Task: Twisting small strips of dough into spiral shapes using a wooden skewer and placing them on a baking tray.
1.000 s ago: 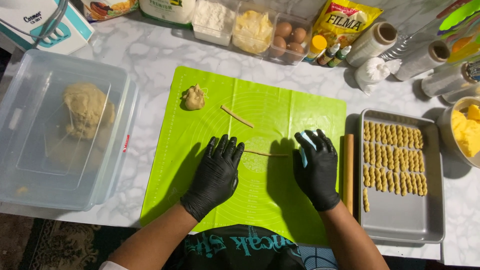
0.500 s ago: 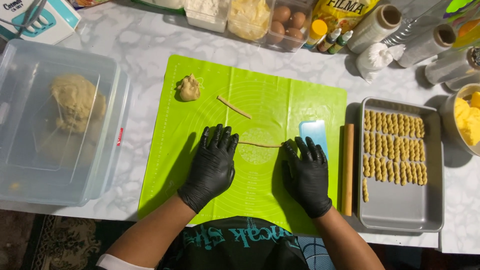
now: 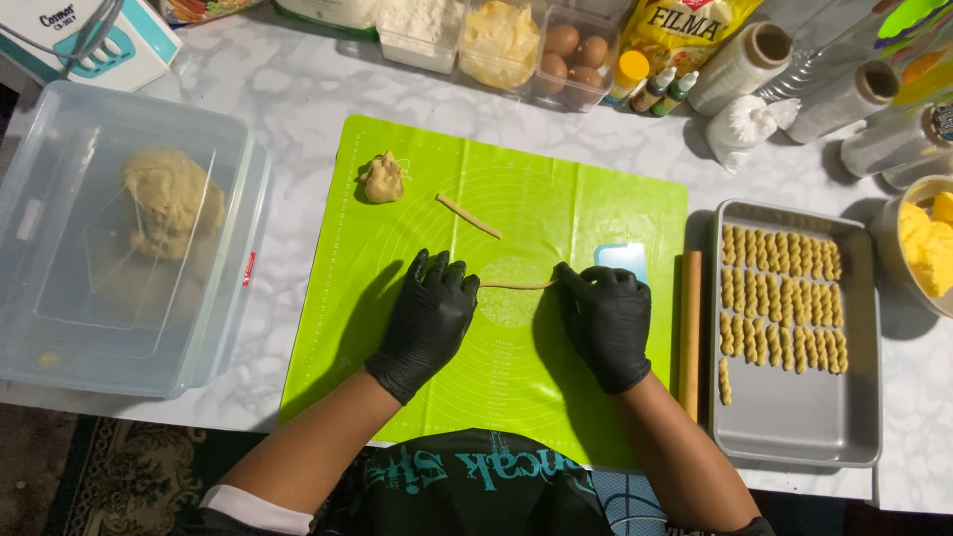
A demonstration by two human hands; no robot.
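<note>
A thin dough rope (image 3: 516,286) lies across the middle of the bright green silicone mat (image 3: 586,189). My left hand (image 3: 427,318), in a black glove, rests flat on the mat with fingers spread, its fingertips at the rope's left end. My right hand (image 3: 606,323), also gloved, has its fingers curled and pinches the rope's right end. A shorter dough stick (image 3: 469,215) lies just beyond the hands. A small dough lump (image 3: 382,179) sits near the mat's far left corner. A light blue scraper (image 3: 622,258) shows behind my right hand.
A wooden rolling pin (image 3: 690,333) lies along the mat's right edge, beside a metal tray (image 3: 794,427) with rows of twisted dough pieces. A clear plastic box (image 3: 60,328) with a dough mass stands at the left. Eggs, flour, bottles and rolls line the back.
My right hand went from flat on the mat to curled fingers pinching the rope's end, uncovering the blue scraper. My left hand stayed flat at the other end.
</note>
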